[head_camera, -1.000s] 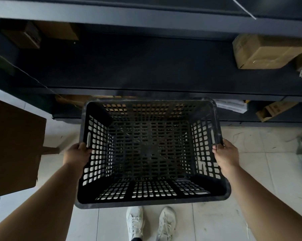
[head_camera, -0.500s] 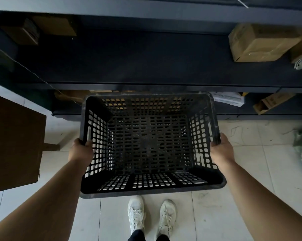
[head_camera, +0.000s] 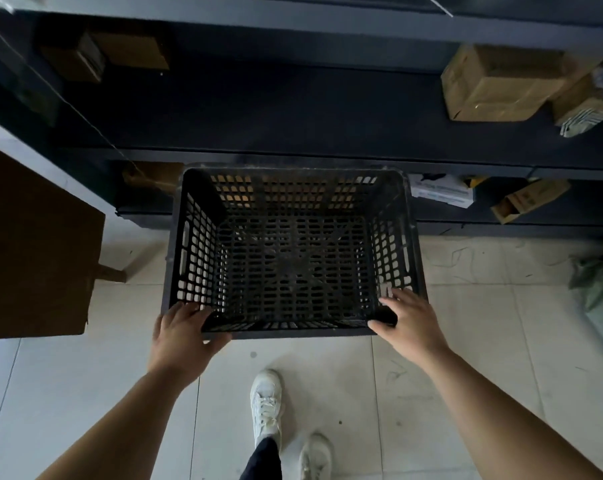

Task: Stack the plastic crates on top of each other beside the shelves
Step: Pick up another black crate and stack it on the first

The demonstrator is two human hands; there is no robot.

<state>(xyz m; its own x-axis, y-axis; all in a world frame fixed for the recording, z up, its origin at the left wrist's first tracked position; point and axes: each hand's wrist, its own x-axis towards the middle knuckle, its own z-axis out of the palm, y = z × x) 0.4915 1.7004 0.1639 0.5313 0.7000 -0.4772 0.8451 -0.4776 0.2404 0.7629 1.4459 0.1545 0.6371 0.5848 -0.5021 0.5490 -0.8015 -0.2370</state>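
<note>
White sneakers [head_camera: 267, 407] mark where you stand on the pale tiled floor [head_camera: 466, 341], and both of your arms reach forward from there. Your left hand [head_camera: 180, 337] has its grip closed on the near left corner of the black plastic crate [head_camera: 293, 251], fingers curled over the rim and thumb under the near edge. Your right hand [head_camera: 409, 323] lies at the near right corner with its fingers spread loosely over the rim; that grip looks open, not clamped. I cannot tell whether the crate rests on the floor, on another crate, or hangs from your left hand. Its far wall sits just in front of the dark shelves [head_camera: 293, 157], which hold cardboard boxes [head_camera: 494, 88]. Only this one crate shows, so by my reading the stacking is not yet visibly done.
</note>
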